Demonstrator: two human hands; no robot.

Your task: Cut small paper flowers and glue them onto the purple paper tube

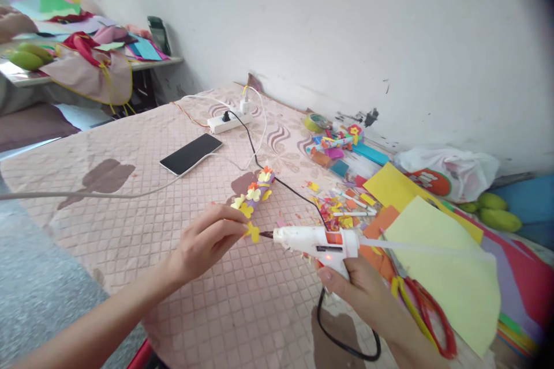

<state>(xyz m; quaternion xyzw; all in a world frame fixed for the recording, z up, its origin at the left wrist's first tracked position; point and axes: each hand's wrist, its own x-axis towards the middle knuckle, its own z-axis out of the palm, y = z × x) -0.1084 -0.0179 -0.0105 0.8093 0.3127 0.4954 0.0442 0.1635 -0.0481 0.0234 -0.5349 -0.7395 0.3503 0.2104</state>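
Between its fingertips my left hand [212,239] pinches a small yellow foam flower [252,233]. My right hand [361,288] is wrapped round the handle of a white glue gun [314,241], which points left with its dark nozzle at the flower's edge. A small orange-red light glows on the gun, and a long clear glue stick [424,247] sticks out of its back. Just beyond my left fingertips lies a purple roll [258,196] decorated with pale yellow, yellow and orange flowers.
A phone [191,154] and a white power strip [229,121] with cables lie on the cloth-covered table [130,236]. Foam scraps [337,207], coloured sheets [441,265], red-and-yellow scissors [426,314] and a plastic bag [450,167] are on the right. Another person's hand [16,24] shows far left.
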